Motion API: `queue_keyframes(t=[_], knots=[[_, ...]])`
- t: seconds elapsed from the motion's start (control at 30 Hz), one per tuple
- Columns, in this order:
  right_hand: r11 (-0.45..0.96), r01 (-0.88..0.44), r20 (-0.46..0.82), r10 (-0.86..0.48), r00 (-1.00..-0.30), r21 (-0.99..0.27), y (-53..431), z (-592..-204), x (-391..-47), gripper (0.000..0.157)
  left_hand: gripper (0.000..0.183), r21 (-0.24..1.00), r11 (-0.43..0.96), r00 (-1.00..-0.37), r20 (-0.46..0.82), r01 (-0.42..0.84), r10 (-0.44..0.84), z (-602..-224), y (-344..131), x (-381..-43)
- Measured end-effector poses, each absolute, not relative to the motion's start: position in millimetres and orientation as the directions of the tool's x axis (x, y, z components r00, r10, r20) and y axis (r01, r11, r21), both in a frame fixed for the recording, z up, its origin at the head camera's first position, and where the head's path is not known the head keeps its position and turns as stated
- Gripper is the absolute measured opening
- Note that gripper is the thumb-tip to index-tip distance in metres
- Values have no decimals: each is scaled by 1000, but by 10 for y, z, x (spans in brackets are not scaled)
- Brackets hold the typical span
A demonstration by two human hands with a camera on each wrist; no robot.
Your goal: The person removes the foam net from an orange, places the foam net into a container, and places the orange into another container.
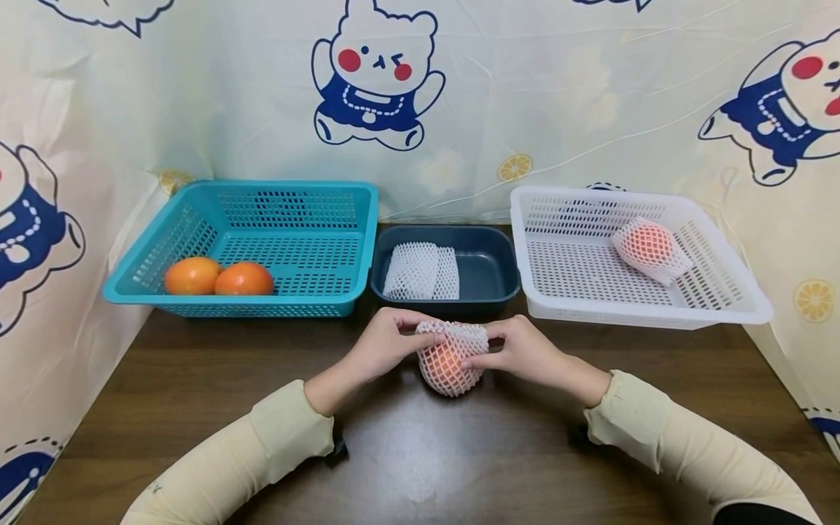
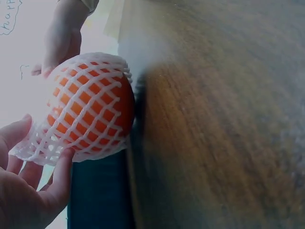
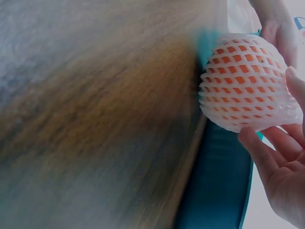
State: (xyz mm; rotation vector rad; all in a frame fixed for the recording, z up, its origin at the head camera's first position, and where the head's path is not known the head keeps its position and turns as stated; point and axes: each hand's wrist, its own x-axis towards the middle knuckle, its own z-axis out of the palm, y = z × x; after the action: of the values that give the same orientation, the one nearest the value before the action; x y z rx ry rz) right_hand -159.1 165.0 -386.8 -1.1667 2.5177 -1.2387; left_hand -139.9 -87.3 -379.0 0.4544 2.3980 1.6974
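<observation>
An orange (image 1: 446,368) in a white foam net (image 1: 462,337) is held between both hands at the middle of the table. My left hand (image 1: 383,343) pinches the upper left edge of the net, thumb in front. From the other side my right hand (image 1: 530,353) pinches the net's right edge. The left wrist view shows the netting stretched over most of the orange (image 2: 90,107), with a bare patch at its lower end. Loose netting (image 2: 40,145) gathers at the left fingertips.
Two bare oranges (image 1: 244,278) lie in a teal basket (image 1: 230,310) at the left. Behind the hands, a dark blue tub (image 1: 488,266) contains flat foam nets (image 1: 420,271). A white basket (image 1: 630,315) at the right bears one netted orange (image 1: 651,244). A printed cloth (image 1: 499,95) hangs behind.
</observation>
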Motion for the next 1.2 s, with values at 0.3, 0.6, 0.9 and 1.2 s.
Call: queue_keyframes(t=[0.3, 0.6, 0.9, 1.2], knots=[[331, -621, 346, -605, -717, -711, 1635, -3828, -1561, 15, 37, 934, 318, -918, 29, 166, 394, -3779, -879, -1398], [285, -563, 328, -580, -745, -776, 1636, -3850, -1554, 29, 55, 871, 450, -862, -65, 197, 504, -3821, -914, -1395], [414, -578, 141, -715, -685, -704, 1635, -3859, -1587, 52, 28, 909, 373, -893, -2, 186, 450, -3822, -928, -1404], [367, -597, 212, -699, -683, -713, 1574, -3845, -1570, 40, 16, 913, 355, -918, 47, 199, 394, -3774, -934, -1398]])
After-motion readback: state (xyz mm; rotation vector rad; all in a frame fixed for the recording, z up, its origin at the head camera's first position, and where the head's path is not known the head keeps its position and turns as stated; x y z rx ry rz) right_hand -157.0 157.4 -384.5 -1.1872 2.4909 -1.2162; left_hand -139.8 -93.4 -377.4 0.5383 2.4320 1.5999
